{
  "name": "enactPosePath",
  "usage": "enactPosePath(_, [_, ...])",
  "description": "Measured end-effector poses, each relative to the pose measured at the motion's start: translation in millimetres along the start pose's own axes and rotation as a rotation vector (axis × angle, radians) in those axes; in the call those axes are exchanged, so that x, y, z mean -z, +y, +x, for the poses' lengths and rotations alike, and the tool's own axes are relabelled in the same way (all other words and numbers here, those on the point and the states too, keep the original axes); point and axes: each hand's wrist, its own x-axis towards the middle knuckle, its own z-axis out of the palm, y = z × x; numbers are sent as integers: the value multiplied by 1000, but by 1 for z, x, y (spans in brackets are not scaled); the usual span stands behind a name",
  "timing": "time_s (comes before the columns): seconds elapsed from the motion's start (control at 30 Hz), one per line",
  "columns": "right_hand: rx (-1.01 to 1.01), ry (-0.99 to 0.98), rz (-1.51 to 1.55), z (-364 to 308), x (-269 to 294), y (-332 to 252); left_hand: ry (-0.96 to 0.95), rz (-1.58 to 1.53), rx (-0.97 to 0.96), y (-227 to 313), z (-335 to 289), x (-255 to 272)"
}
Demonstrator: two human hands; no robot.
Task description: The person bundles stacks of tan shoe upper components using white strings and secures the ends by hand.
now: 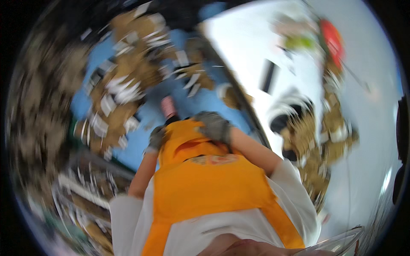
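Observation:
An orange apron (205, 183) covers my front over a white short-sleeved shirt. My left hand (156, 137), in a grey work glove, is at the apron's left edge. Near the apron's upper right part is my right hand (215, 127), also gloved in grey, with its back toward me. Both hands appear to touch the orange cloth, but blur hides their fingers and whether they grip it. A pink and black shape (168, 106) shows just beyond the apron, too smeared to name.
Brown items with white strips (124, 87) lie heaped on a blue surface (158, 102) ahead. Rightward, a white tabletop (239, 34) bears a dark rectangular object (269, 77). More brown items (305, 136) and a red rounded object (332, 42) are along its right side.

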Motion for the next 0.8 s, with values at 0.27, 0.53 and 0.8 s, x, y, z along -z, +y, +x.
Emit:
enactPosePath(0.27, [-311, 100, 111, -99, 20, 89, -101, 385, -33, -9, 28, -34])
enactPosePath(0.53, [-504, 1022, 296, -386, 74, 260, -275, 813, -94, 35, 36, -195])
enactPosePath(0.8, [-670, 1212, -4, -523, 166, 494, -638, 796, -788, 129, -112, -653])
